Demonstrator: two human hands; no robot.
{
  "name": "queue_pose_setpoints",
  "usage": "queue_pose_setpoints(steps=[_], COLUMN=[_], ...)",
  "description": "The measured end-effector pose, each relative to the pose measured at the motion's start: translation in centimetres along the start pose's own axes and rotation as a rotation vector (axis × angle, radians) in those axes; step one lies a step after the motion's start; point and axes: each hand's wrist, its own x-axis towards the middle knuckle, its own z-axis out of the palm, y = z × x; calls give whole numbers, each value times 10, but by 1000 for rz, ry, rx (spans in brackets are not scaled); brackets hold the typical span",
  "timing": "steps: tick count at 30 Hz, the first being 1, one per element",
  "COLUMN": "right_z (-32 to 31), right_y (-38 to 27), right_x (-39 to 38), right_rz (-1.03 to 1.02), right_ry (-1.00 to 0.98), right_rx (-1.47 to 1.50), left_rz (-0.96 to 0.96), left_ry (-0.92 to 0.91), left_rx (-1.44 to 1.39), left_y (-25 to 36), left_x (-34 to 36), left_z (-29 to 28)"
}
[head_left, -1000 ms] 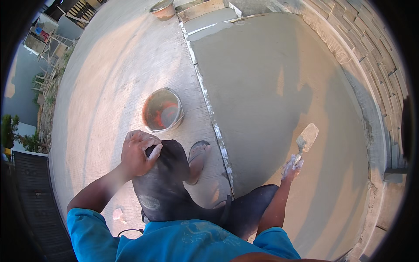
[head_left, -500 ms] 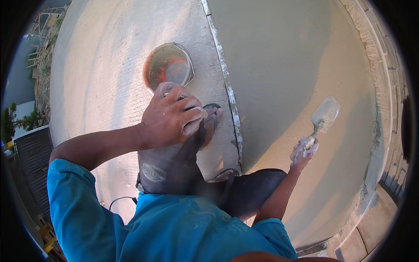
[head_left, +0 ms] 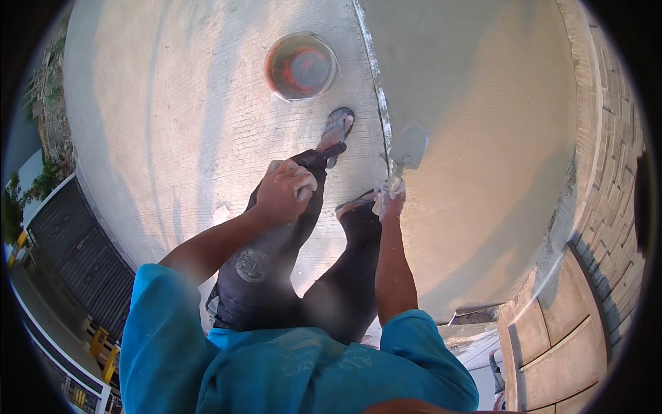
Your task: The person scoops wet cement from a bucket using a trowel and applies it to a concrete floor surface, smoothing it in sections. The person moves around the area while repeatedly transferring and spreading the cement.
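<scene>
A small pointing trowel [head_left: 409, 146] with a grey, cement-smeared blade is gripped by its handle in my right hand [head_left: 392, 199]. Its blade points away from me, above the metal-like strip [head_left: 378, 86] that edges the smooth wet cement [head_left: 483, 159]. Over my left leg, my left hand [head_left: 286, 190] is curled closed, its fingers pale with cement. The inside of that hand is hidden, so I cannot tell whether it holds anything. Beyond my left foot, a round bucket [head_left: 277, 84] with orange and grey smears inside stands on the ridged concrete [head_left: 207, 90].
My sandalled left foot [head_left: 338, 124] is on the ridged concrete, beside the strip. A stone-patterned wall [head_left: 607, 186] bounds the cement on the right. Tan panels [head_left: 562, 352] stand at the lower right. To the left is a dark ribbed gate [head_left: 79, 238].
My right hand has brought the trowel leftward from over the wet cement to the strip. My left hand has moved down from near the bucket, which now appears farther from me.
</scene>
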Motion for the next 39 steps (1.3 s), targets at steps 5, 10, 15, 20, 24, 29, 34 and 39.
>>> queue_pose_setpoints(steps=[5, 10, 15, 20, 24, 29, 34, 39], right_z=[121, 246, 251, 341, 370, 410, 458, 456], right_y=[9, -70, -85, -149, -217, -307, -407, -453], right_x=[88, 164, 184, 112, 86, 90, 117, 133], right_rz=[-196, -159, -20, -88, -163, -316, -232, -19], right_ry=[132, 181, 404, 459, 480, 446, 644, 646], right_rx=[-193, -228, -245, 250, 34, 351, 486, 558], left_rz=[-347, -655, -1118, -1266, -1263, -902, -826, -762], left_ry=[272, 265, 124, 325, 322, -7, -39, -34], left_rx=[-62, 99, -559, -553, -641, -281, -179, -120], left_y=[-118, -281, -405, -478, -501, -469, -448, -516], left_x=[-17, -79, -116, -158, -101, 70, 256, 405], left_z=[-56, -104, -194, -312, -364, -438, -534, -573])
